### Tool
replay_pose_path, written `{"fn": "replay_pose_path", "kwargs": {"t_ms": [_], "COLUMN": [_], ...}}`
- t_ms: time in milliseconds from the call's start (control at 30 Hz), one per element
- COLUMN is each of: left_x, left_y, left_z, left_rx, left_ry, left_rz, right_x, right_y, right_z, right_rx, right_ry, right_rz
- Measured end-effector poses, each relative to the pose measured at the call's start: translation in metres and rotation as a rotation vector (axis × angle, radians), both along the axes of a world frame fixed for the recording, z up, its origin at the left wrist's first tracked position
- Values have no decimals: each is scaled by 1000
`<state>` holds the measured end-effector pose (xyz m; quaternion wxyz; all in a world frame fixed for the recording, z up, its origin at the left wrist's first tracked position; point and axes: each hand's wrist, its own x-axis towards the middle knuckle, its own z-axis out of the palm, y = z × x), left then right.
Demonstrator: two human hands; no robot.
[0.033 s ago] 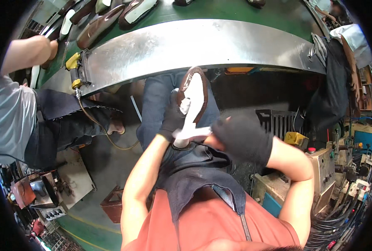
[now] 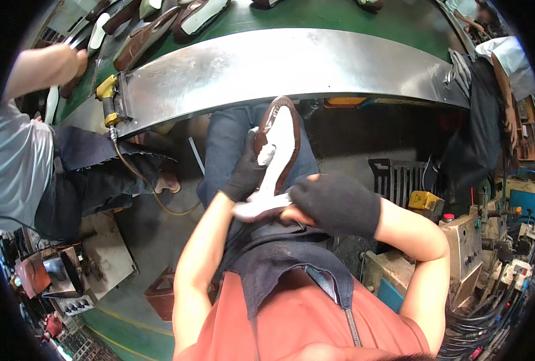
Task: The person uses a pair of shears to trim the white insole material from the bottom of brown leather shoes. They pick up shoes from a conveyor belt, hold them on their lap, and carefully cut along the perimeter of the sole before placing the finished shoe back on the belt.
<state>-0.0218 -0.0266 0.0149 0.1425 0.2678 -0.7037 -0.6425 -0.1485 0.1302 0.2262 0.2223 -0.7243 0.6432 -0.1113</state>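
A brown shoe [image 2: 295, 143] lies sole side up over my lap, toe pointing away from me, with a white bottom face. My left hand [image 2: 246, 171], in a black fingerless glove, is closed around its left side. A crumpled white bit [image 2: 266, 154] sits beside those fingers. My right hand [image 2: 333, 201], gloved the same way, is closed on a pale elongated piece [image 2: 256, 209] that crosses the heel end. This piece is smeared by motion, so its kind cannot be made out. The heel itself is partly hidden behind it.
A metal-edged bench [image 2: 291, 60] curves ahead, with several brown shoes [image 2: 144, 39] on its green top. A yellow air tool [image 2: 106, 99] with a hose hangs at its left end. A co-worker's arm [image 2: 42, 72] is at left; a control box [image 2: 463, 240] stands at right.
My right hand has shifted slightly left, and the pale piece has swung left and toward me across the heel. My left hand and the shoe stay nearly in place.
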Motion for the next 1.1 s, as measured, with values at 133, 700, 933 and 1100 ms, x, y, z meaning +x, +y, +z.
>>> {"fn": "replay_pose_path", "kwargs": {"t_ms": [133, 700, 933, 1100], "left_x": [0, -15, -7, 4], "left_y": [-10, 6, 4, 8], "left_z": [62, 28, 49, 50], "left_rx": [960, -3, -20, -64], "left_ry": [187, -96, -16, 47], "left_rz": [-15, -138, -179, -223], "right_x": [-21, -44, -30, -48], "right_y": [21, -1, 4, 2], "right_z": [-117, -59, -48, -67], "right_rx": [91, -113, -156, 299], "right_ry": [-288, -399, -423, -255], "right_rz": [-270, -339, -444, -518]}}
